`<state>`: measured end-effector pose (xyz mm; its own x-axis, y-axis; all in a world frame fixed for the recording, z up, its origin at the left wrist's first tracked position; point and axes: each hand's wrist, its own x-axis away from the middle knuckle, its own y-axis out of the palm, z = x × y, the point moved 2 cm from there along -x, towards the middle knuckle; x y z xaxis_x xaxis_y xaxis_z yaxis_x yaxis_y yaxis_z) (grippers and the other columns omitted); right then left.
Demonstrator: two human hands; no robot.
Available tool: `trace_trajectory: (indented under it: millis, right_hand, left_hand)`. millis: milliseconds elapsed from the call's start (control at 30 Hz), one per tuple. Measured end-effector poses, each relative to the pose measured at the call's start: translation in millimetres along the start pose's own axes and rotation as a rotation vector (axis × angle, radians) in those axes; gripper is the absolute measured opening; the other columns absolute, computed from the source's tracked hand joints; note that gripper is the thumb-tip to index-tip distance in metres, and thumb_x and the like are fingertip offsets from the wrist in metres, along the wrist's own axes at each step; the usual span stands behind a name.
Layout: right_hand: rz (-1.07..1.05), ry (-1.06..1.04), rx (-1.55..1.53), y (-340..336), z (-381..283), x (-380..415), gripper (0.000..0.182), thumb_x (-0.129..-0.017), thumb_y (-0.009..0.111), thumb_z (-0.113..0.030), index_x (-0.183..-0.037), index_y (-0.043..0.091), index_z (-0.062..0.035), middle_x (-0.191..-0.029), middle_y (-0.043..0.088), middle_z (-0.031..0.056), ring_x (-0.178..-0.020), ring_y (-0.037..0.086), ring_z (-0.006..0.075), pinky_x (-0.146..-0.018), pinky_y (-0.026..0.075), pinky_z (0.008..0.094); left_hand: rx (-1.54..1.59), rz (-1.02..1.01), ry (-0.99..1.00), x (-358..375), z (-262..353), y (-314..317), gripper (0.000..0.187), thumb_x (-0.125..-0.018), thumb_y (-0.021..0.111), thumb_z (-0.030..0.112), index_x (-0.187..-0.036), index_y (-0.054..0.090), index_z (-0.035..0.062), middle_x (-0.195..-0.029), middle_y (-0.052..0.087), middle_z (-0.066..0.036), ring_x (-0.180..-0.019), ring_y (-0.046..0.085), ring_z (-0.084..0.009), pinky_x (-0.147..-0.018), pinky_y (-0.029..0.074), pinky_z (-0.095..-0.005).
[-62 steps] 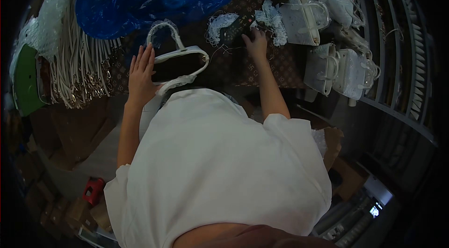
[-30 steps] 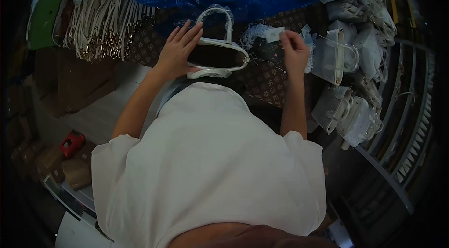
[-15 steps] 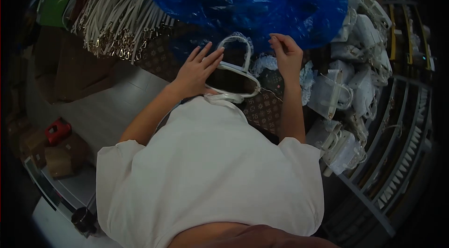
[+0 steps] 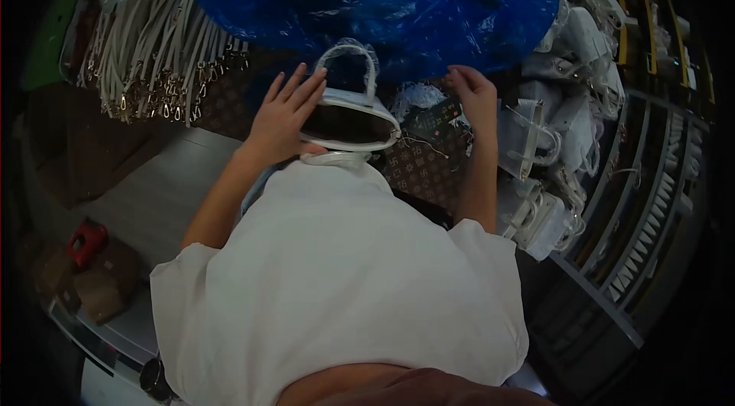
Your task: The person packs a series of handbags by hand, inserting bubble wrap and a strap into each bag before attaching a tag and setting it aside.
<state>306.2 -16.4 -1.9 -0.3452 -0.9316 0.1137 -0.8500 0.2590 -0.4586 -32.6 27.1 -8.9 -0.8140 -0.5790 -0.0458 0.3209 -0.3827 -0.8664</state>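
A white handbag [image 4: 387, 113] stands with its dark mouth facing up, close against my front. Its far handle [image 4: 372, 73] is wrapped in clear plastic and stands upright; the near handle [image 4: 341, 158] lies against my shirt. My left hand [image 4: 283, 119] spans the bag's left end, fingers stretched along the far rim and thumb at the near rim. Apart from the bag, to its right, my right hand [image 4: 476, 96] is raised with its fingertips pinched together; whatever they hold is too small to make out. Thin pale strings [image 4: 425, 145] trail from the bag's right end.
Blue plastic sheeting [image 4: 383, 0] covers the far side of the brown patterned table [image 4: 421, 172]. Many white straps with metal clasps [image 4: 153, 46] lie at the left. White bags in clear plastic [image 4: 574, 130] are piled at the right, beside a metal rack [image 4: 643, 199]. Crumpled plastic [image 4: 419, 98] lies between my hands.
The whole view has shifted, so the bag and my left hand appear further left. My left hand stays on the bag. My right hand keeps its pinch and is now further from the bag.
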Motion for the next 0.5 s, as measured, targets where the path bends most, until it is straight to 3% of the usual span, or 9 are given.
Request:
trace_trajectory:
  millis: [33,100,167,233,300,367,433,500]
  right_hand:
    - [0.013,0.02,0.012,-2.8,13.0,10.5,0.019,-0.085,0.059,-0.012,-0.098,0.064,0.0009,-0.086,0.065,0.01,-0.072,0.061,0.013,-0.062,0.047,0.0252]
    - [-0.145,-0.035,0.517,4.4,25.4,28.9,0.019,-0.082,0.061,-0.008,-0.099,0.063,0.0007,-0.086,0.064,0.011,-0.074,0.062,0.0153,-0.063,0.047,0.0262]
    - [-0.225,0.058,0.529,15.5,7.5,31.7,0.021,-0.08,0.061,-0.006,-0.1,0.063,0.0002,-0.087,0.064,0.0113,-0.077,0.062,0.0173,-0.064,0.048,0.0269]
    - [-0.195,-0.107,0.133,26.4,-26.1,23.6,0.02,-0.082,0.06,-0.008,-0.1,0.063,-0.0011,-0.089,0.064,0.0106,-0.078,0.063,0.0189,-0.065,0.048,0.0283]
    - [-0.114,-0.281,0.034,32.3,-59.5,-4.9,0.022,-0.083,0.06,-0.009,-0.103,0.062,-0.0026,-0.095,0.063,0.0107,-0.082,0.062,0.0205,-0.066,0.049,0.0293]
    - [-0.066,-0.452,0.077,42.9,-96.9,-42.5,0.023,-0.086,0.056,-0.008,-0.108,0.06,-0.0039,-0.103,0.061,0.0084,-0.086,0.058,0.0137,-0.073,0.046,0.0247]
    - [-0.018,-0.552,0.192,56.0,-100.5,-82.3,0.024,-0.089,0.054,-0.014,-0.11,0.059,-0.0038,-0.103,0.061,0.009,-0.089,0.059,0.0137,-0.074,0.046,0.0243]
    - [-0.055,-0.491,0.178,50.0,-99.2,-95.2,0.024,-0.089,0.054,-0.017,-0.108,0.06,-0.004,-0.102,0.062,0.0087,-0.088,0.059,0.0142,-0.074,0.046,0.0247]
  left_hand:
    - [0.004,0.023,-0.01,3.2,-5.2,-2.1,0.107,-0.05,0.074,0.052,-0.135,0.03,0.0046,-0.146,0.021,-0.007,-0.134,0.018,-0.0306,-0.107,0.018,-0.0473]
    - [0.006,0.046,-0.027,9.1,-15.5,-10.1,0.112,-0.048,0.074,0.051,-0.138,0.024,0.007,-0.146,0.02,-0.007,-0.134,0.018,-0.0304,-0.107,0.017,-0.0466]
    - [0.012,0.027,-0.036,13.4,-24.7,-14.2,0.112,-0.048,0.074,0.05,-0.138,0.024,0.0071,-0.146,0.019,-0.007,-0.134,0.018,-0.031,-0.107,0.017,-0.0468]
    - [0.02,0.005,-0.056,12.9,-24.9,-14.9,0.111,-0.048,0.075,0.05,-0.138,0.024,0.0073,-0.146,0.018,-0.008,-0.134,0.018,-0.0315,-0.107,0.018,-0.0471]
    - [0.054,-0.007,-0.023,4.1,-19.2,-12.4,0.107,-0.051,0.076,0.048,-0.137,0.028,0.0088,-0.146,0.019,-0.009,-0.133,0.019,-0.0324,-0.107,0.019,-0.0472]
    - [0.028,-0.078,0.013,-13.0,-3.2,-11.9,0.103,-0.052,0.077,0.047,-0.136,0.03,0.0095,-0.145,0.019,-0.009,-0.133,0.02,-0.0324,-0.106,0.02,-0.0471]
    - [0.005,-0.162,0.044,-27.0,11.4,-9.8,0.095,-0.055,0.078,0.044,-0.133,0.035,0.0131,-0.145,0.021,-0.008,-0.132,0.022,-0.0312,-0.106,0.022,-0.0465]
    - [0.02,-0.161,0.044,-29.0,11.3,-8.8,0.094,-0.054,0.078,0.043,-0.133,0.036,0.0145,-0.144,0.022,-0.008,-0.131,0.023,-0.0312,-0.105,0.023,-0.0465]
